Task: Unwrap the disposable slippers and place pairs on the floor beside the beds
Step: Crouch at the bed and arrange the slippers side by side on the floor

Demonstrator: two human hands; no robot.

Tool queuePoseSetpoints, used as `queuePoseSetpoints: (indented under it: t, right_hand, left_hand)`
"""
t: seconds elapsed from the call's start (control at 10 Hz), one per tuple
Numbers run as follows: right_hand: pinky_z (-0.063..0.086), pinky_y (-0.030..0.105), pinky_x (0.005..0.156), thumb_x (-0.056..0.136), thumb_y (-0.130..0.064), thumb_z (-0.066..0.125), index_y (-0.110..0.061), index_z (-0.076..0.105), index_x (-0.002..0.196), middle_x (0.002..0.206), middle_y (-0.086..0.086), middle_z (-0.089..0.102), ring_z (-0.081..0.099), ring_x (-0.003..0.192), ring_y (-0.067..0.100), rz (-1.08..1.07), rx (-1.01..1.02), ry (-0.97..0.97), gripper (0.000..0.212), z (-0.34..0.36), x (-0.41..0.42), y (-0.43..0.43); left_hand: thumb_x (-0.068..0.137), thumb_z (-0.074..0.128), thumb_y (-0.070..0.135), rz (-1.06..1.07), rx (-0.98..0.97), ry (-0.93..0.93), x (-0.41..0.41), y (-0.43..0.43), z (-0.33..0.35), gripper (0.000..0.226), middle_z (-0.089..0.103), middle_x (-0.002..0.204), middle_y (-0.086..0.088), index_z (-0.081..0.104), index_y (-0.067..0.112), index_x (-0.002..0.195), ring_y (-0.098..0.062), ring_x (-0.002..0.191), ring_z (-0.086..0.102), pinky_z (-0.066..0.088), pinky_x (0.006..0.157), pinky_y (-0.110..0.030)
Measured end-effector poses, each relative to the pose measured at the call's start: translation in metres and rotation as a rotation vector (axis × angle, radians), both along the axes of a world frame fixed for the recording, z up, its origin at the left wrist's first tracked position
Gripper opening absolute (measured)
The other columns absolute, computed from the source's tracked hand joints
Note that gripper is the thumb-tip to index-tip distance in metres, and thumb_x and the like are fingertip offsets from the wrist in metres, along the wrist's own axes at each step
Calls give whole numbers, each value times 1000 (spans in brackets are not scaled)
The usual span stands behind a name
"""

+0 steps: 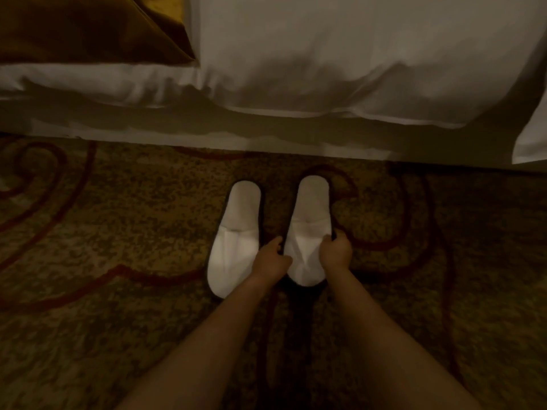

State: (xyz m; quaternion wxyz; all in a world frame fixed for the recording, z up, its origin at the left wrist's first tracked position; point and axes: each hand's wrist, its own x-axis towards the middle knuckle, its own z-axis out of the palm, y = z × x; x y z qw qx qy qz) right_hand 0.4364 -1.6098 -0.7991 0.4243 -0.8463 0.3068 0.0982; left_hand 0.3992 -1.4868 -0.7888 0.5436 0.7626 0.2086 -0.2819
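Two white disposable slippers lie side by side on the patterned carpet, toes toward the bed. The left slipper rests flat and free. Both hands grip the right slipper at its heel half: my left hand pinches its left edge, my right hand holds its right edge. No wrapper is visible.
The bed with white linen fills the top of the view, its skirt meeting the carpet just beyond the slippers. A gold-brown throw lies at top left. Carpet with red swirls spreads left and right.
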Motion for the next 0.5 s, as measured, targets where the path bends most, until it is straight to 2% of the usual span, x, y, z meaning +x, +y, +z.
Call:
queuePoseSetpoints:
  t: [0.1, 0.2, 0.3, 0.4, 0.5]
  right_hand:
    - [40, 37, 98, 95, -10, 39, 4, 46, 127, 133, 24, 48, 47, 121, 37, 42, -156, 107, 35, -8, -3, -2]
    - [37, 41, 100, 93, -10, 41, 3, 42, 128, 136, 26, 40, 41, 124, 39, 71, -307, 138, 38, -12, -8, 0]
    - [31, 44, 105, 91, -11, 42, -2, 39, 131, 139, 23, 36, 35, 127, 38, 106, -391, 144, 41, -10, -8, 7]
    - [30, 46, 105, 91, -22, 46, -6, 36, 133, 141, 21, 34, 31, 130, 38, 191, -434, 172, 46, 1, -4, 16]
    - [31, 45, 103, 90, -34, 49, -10, 35, 135, 138, 18, 37, 33, 126, 36, 360, -467, 158, 53, 30, 5, 20]
  left_hand:
    - [88, 49, 5, -83, 63, -67, -4, -7, -6, 43, 56, 132, -14, 51, 9, 131, -26, 116, 54, 43, 91, -25]
    - [88, 48, 7, -140, 154, -92, 0, -8, -9, 45, 56, 131, -17, 50, 6, 133, -29, 116, 54, 46, 98, -32]
    - [92, 44, 9, -251, 283, -99, 13, -1, -4, 48, 46, 140, -19, 41, 5, 139, -32, 126, 46, 40, 106, -36]
    - [95, 39, 10, -356, 385, -124, 28, 11, 8, 46, 43, 143, -19, 39, 4, 140, -32, 129, 43, 37, 109, -36]
    - [98, 37, 14, -437, 485, -81, 43, 26, 45, 40, 49, 136, -21, 44, 2, 135, -32, 122, 48, 39, 101, -35]
